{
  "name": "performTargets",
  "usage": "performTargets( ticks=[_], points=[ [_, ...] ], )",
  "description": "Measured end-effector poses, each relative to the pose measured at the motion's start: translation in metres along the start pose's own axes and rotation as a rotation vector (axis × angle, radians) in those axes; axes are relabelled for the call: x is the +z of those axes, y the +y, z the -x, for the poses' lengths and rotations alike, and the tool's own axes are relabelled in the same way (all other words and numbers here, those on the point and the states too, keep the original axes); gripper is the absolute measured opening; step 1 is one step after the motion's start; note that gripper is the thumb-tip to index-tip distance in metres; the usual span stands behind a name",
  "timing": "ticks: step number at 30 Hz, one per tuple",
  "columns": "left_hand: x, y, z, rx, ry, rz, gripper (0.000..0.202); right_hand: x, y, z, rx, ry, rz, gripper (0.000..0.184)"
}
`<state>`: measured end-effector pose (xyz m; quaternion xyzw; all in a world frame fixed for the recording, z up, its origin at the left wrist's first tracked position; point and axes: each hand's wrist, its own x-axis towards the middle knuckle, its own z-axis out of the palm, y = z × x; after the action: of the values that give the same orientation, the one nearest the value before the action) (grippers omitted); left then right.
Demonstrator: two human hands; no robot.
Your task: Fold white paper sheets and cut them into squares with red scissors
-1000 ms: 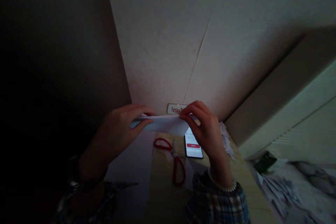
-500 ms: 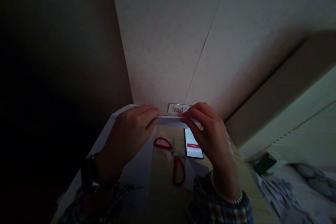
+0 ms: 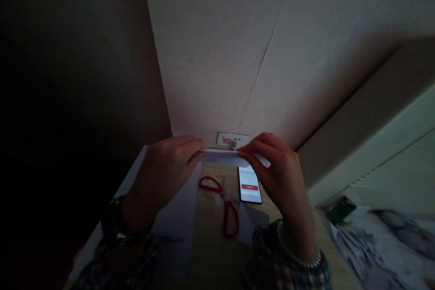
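Note:
A white sheet of paper (image 3: pixel 222 157) is stretched between my two hands above the table, its upper edge nearly level. My left hand (image 3: pixel 168 170) pinches it near the left end, thumb below and fingers on top. On the other side my right hand (image 3: pixel 277 167) grips the edge in the same way. Below the paper lie red-handled scissors (image 3: pixel 231 219) with the blades apart. A lit phone (image 3: pixel 250 188) showing a timer lies to their right, its upper end partly behind the paper.
White paper (image 3: pixel 173 231) covers the table's left side under my left forearm. A paper piece (image 3: pixel 253 222) lies by the scissors on the wooden table (image 3: pixel 207 249). A wall socket (image 3: pixel 233 139) with a plug is behind. Crumpled bedding (image 3: pixel 367 249) is at the right.
My right hand has shifted slightly right along the paper's edge, and more of the sheet shows between my hands. The scissors and phone lie as before.

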<state>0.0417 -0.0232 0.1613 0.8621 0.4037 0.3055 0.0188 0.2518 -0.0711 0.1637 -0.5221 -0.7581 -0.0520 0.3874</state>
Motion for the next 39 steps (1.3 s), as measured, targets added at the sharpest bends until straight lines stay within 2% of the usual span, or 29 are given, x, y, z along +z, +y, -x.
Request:
performTargets(
  ticks=[3, 9, 15, 18, 22, 26, 35, 39],
  points=[
    [0.002, -0.002, -0.001, 0.024, 0.005, 0.022, 0.023, 0.0, 0.003, 0.0, 0.003, 0.016, 0.025, 0.02],
    [0.0, -0.003, -0.001, -0.034, -0.004, -0.005, 0.021, 0.005, 0.003, 0.0, 0.026, -0.026, 0.015, 0.018],
    [0.001, 0.003, -0.004, -0.001, -0.067, -0.061, 0.022, 0.01, 0.0, -0.002, 0.093, -0.04, 0.029, 0.019],
    [0.002, -0.004, -0.004, 0.012, -0.033, -0.011, 0.021, 0.007, 0.005, 0.0, 0.117, -0.009, 0.031, 0.017],
    [-0.002, -0.014, 0.0, -0.037, 0.058, 0.081, 0.017, -0.001, 0.01, 0.003, 0.146, 0.019, 0.017, 0.018],
    [-0.009, -0.013, 0.002, -0.074, 0.132, 0.134, 0.012, -0.003, 0.004, 0.003, 0.14, 0.006, 0.0, 0.016],
    [-0.012, -0.005, -0.001, -0.099, 0.053, 0.265, 0.008, -0.005, -0.002, 0.002, 0.084, -0.033, -0.02, 0.017],
    [-0.014, -0.002, 0.0, -0.082, 0.059, 0.337, 0.008, -0.007, -0.004, 0.003, 0.065, -0.036, -0.052, 0.015]
  ],
)
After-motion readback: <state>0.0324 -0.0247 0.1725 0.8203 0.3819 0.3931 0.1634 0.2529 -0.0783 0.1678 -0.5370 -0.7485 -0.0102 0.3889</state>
